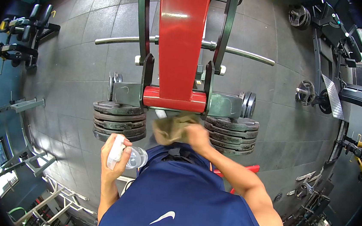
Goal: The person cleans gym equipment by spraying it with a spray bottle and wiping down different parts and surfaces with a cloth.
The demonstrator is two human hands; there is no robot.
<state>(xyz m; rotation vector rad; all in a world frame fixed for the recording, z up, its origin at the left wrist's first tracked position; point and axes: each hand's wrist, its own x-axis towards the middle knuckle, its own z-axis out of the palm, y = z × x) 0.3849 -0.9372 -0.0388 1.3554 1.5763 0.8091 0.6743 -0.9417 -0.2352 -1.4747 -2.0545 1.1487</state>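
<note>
My left hand (109, 150) is wrapped round the white trigger head of a spray bottle (135, 157). The bottle's clear body points toward my navy shirt. In front of my waist, my right hand (197, 137) grips an olive-brown cloth (169, 129), blurred by motion. Just beyond the cloth lies the red cross tube (174, 98) of a weight machine, whose broad red beam (182, 35) runs away from me. One stack of weight plates (119, 120) stands beside my left hand, and another stack of plates (231, 134) is right of the cloth.
A steel bar (250, 55) crosses the machine, with dark upright arms (143, 23) either side of the beam. Grey tiles cover the floor (71, 86). A padded machine (26, 35) stands at the left, white metal racks (59, 203) at lower left, and plate-loaded equipment (321, 86) at the right.
</note>
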